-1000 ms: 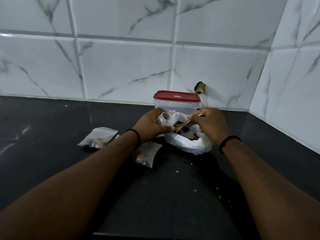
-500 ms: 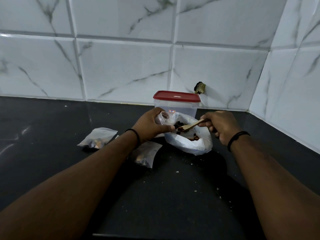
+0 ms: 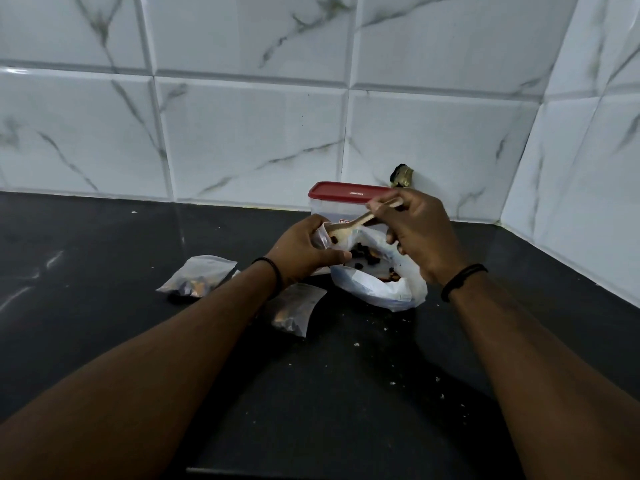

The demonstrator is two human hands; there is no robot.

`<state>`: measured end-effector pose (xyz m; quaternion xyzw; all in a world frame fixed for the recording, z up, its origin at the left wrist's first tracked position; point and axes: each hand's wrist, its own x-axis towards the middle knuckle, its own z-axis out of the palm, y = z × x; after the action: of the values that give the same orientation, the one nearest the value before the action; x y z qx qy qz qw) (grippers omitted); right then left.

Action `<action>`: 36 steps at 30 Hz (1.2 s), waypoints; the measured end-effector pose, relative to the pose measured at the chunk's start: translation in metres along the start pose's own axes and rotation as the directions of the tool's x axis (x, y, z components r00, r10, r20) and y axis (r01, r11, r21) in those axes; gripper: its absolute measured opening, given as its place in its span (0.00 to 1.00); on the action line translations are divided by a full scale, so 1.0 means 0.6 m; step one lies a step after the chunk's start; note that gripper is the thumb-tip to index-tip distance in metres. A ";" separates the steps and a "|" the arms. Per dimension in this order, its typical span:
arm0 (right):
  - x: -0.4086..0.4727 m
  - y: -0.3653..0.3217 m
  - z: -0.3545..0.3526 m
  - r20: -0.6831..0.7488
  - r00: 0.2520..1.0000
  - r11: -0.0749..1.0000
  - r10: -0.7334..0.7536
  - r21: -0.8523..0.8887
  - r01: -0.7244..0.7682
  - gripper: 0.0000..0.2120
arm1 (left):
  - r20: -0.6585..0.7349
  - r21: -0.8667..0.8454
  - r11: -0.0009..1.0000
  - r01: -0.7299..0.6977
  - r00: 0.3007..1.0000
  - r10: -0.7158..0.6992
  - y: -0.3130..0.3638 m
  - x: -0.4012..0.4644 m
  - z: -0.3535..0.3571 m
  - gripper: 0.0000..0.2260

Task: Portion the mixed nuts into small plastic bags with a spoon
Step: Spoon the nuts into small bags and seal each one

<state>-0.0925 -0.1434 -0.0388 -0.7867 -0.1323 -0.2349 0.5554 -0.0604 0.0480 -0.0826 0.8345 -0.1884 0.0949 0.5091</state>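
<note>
Our right hand (image 3: 417, 233) is gripping the spoon (image 3: 349, 228), tipping it into the bag (image 3: 320, 239) our left hand (image 3: 304, 252) is pinching.

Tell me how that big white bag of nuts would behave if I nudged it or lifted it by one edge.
The white bag looks like thin crumpled film, so it would probably sag and fold, not hold shape. Its mouth lies open with loose nuts showing, so lifting one edge may spill them. A push would likely drag it, not roll it.

Left of the red-lidded container (image 3: 346, 206) the black countertop (image 3: 104, 244) lies open; before it, a white bag (image 3: 381, 292) and two filled bags (image 3: 197, 277) (image 3: 294, 308) block.
</note>
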 end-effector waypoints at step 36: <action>0.010 0.054 -0.030 -0.090 0.828 0.832 0.554 0.011 -0.555 0.04 | 0.004 0.073 0.997 -0.031 1.000 0.031 -0.011 0.005 0.001 0.22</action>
<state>-0.0761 -0.1717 -0.0570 -0.7841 0.1282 -0.0995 0.5991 -0.0552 0.0493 -0.0872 0.8496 -0.1986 0.1087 0.4764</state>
